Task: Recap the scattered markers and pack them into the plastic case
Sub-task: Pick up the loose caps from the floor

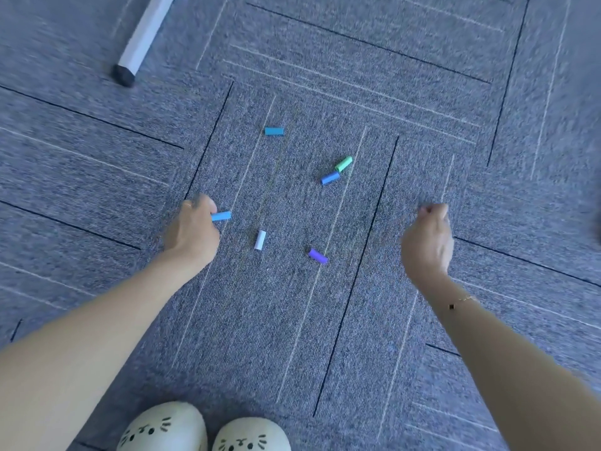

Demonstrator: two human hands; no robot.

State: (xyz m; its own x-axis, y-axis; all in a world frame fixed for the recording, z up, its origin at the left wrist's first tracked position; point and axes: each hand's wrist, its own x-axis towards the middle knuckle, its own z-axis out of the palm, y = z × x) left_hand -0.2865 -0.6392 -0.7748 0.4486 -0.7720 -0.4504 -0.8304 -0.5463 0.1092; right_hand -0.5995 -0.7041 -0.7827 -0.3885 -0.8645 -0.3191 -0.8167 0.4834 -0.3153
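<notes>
Several short marker caps lie scattered on the grey carpet. My left hand (195,226) pinches a light blue cap (221,216) at the left of the group. A second light blue cap (274,131) lies farthest away. A green cap (343,164) and a dark blue cap (330,178) lie close together at the right. A white cap (260,239) and a purple cap (318,256) lie nearest me. My right hand (429,237) hovers to the right of the caps with its fingers curled and nothing visible in it. No markers or plastic case are in view.
A white furniture leg with a black foot (140,40) stands on the carpet at the far left. My two cream slippers with cat faces (201,429) are at the bottom edge. A dark blurred object (598,229) touches the right edge.
</notes>
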